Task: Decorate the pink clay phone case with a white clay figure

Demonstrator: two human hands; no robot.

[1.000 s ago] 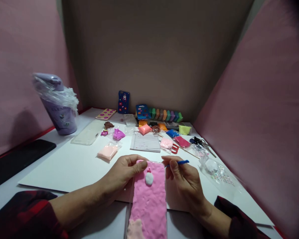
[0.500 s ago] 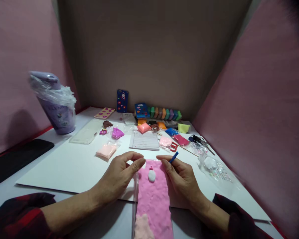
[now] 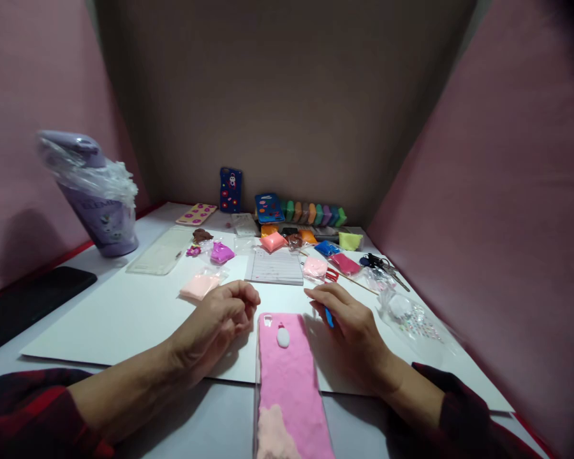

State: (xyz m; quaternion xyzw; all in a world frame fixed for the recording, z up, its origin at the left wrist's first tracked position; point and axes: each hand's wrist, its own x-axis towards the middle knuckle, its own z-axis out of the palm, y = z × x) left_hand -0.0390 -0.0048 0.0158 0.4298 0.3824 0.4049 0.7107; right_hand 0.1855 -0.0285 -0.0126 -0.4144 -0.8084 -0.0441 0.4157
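Note:
A phone case (image 3: 291, 376) spread with pink clay lies lengthwise in front of me, its lower left covered in a peach patch. Near its top sits a white clay oval (image 3: 282, 337) with a small darker pink bit above it. My left hand (image 3: 220, 325) is beside the case's upper left, apart from it, fingers curled together; whatever they may hold is hidden. To the right of the case, my right hand (image 3: 351, 322) has its fingers closed around a small blue tool (image 3: 329, 317), mostly covered by the hand.
A white board (image 3: 100, 325) spans the table. On it are a lined notepad (image 3: 275, 266), a peach clay packet (image 3: 201, 285), a clear case (image 3: 155, 252) and a bag of gems (image 3: 416, 319). Several clay packets lie behind. At left stand a purple tumbler (image 3: 100, 204) and a black phone (image 3: 38, 306).
Both hands have drawn away from the case's top edge, uncovering its camera cutout. My left fingers have curled in, and the blue tool now points down under my right hand.

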